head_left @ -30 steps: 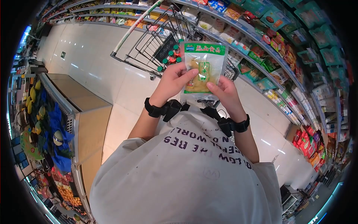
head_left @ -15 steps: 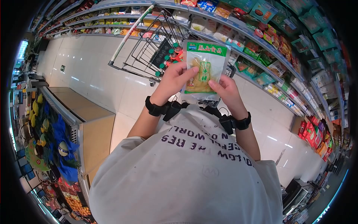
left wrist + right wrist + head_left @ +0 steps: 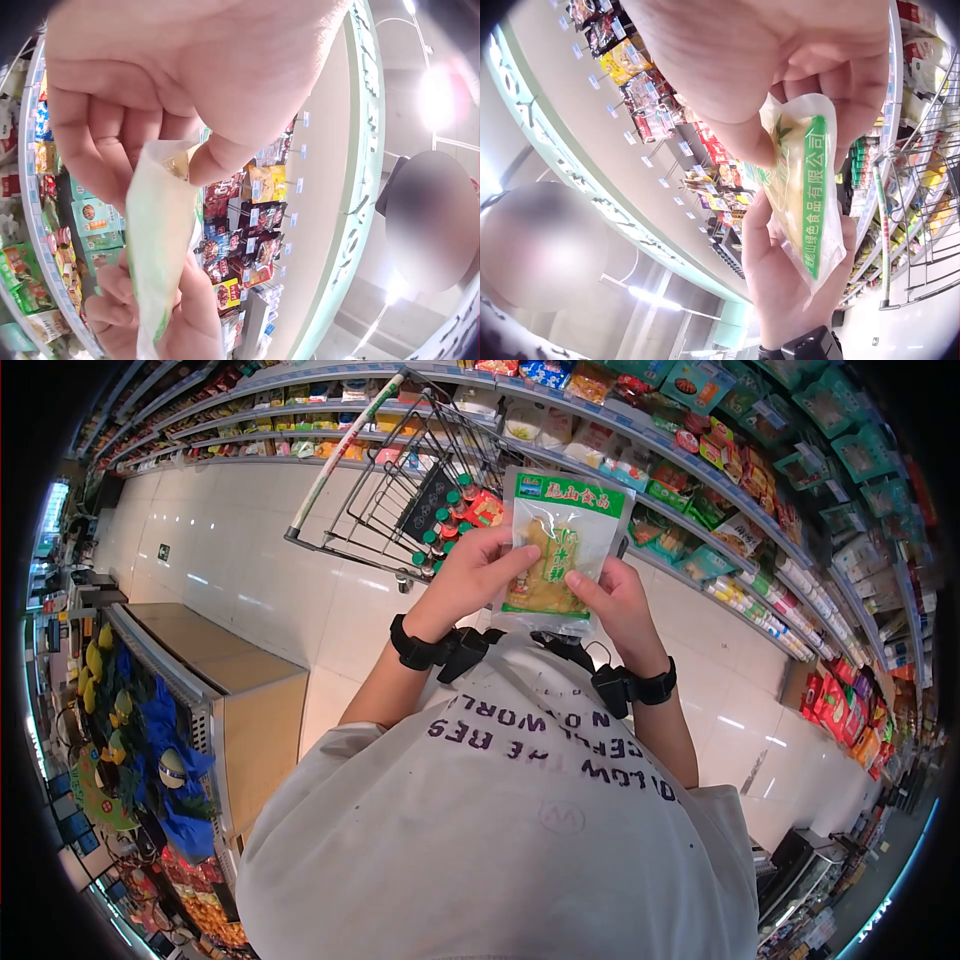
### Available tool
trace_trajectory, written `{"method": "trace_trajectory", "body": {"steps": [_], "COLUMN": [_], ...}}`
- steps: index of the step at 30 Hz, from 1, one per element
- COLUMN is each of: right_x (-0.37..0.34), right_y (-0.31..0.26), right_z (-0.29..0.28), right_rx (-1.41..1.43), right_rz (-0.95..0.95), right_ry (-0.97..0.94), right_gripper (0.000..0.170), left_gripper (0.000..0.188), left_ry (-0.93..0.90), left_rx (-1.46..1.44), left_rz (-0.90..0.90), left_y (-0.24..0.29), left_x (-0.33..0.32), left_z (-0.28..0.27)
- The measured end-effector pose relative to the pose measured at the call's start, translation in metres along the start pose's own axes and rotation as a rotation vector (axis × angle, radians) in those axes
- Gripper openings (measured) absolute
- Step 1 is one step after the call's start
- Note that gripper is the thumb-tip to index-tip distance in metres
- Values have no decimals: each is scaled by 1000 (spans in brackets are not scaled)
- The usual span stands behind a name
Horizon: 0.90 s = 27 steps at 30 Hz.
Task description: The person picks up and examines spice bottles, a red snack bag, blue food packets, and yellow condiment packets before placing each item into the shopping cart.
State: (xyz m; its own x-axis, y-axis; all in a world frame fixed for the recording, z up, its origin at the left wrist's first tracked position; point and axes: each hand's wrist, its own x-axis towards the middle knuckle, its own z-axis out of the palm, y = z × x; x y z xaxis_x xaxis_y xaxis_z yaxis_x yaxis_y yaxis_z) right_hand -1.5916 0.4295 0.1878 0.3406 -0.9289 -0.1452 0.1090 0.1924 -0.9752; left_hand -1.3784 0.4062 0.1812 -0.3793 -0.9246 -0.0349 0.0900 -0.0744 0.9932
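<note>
A clear food packet (image 3: 555, 575) with a green top band and yellowish contents is held up in front of the chest. The left hand (image 3: 468, 577) pinches its left side, thumb on the front face and fingers behind. On the opposite side the right hand (image 3: 622, 610) grips it the same way. In the left wrist view the packet (image 3: 161, 232) is seen edge-on between the left hand (image 3: 180, 82) above and the right hand (image 3: 161, 307) below. The right wrist view shows the packet's green strip (image 3: 814, 195) with white characters.
A wire shopping cart (image 3: 370, 510) with red, green-capped bottles (image 3: 445, 525) stands just beyond the hands. Shelves of packaged goods (image 3: 690, 460) curve along the back and right. A wooden display stand (image 3: 262, 710) with produce is at the left, on pale floor tiles (image 3: 250, 550).
The packet and both hands have shifted slightly right in the head view, and the packet tilts a little more. The cart appears slightly further left. Both hands keep their hold.
</note>
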Motion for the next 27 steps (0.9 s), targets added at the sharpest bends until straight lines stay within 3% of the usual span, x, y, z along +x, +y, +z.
{"method": "trace_trajectory", "body": {"steps": [14,27], "right_x": [1,-2], "right_y": [4,-8], "right_z": [2,1], "right_rx": [-8,9], "right_rz": [20,-14], "right_ry": [1,-13], "right_gripper": [32,35], "left_gripper": [20,25], "left_ry": [-37,-71], "left_rx": [-51,-54], "left_rz": [13,-32], "left_y": [-12,10], "left_x": [-7,-6], "left_z": [-8,-10]}}
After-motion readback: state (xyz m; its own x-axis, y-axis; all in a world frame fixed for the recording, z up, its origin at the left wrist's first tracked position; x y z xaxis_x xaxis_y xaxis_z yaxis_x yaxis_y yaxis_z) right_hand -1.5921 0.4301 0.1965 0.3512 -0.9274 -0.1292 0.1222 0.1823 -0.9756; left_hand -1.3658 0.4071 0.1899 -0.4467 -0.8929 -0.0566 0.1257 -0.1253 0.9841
